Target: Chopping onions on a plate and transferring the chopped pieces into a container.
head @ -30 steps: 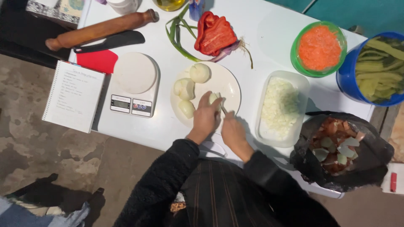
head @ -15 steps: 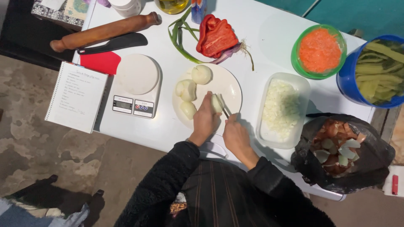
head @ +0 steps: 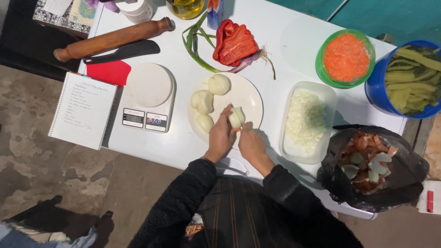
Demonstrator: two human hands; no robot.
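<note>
A white plate (head: 250,94) on the white table (head: 294,27) carries three peeled onions (head: 202,101) along its left side. A fourth peeled onion (head: 236,117) stands at the plate's near edge. My left hand (head: 220,138) grips this onion from the left. My right hand (head: 250,143) is closed just behind it, apparently around a small knife whose thin blade rests against the onion; the handle is hidden in the fist.
A clear tub of chopped onion (head: 305,121) sits right of the plate, a black bag of peels (head: 367,165) beyond it. Kitchen scale (head: 147,96), notebook (head: 85,110), rolling pin (head: 112,39), red pepper (head: 234,43), green bowl of grated carrot (head: 345,57) and blue bowl (head: 409,78) surround.
My left hand has slid off the top of the onion, which now shows between both hands. Both hands have stayed at the plate's near edge.
</note>
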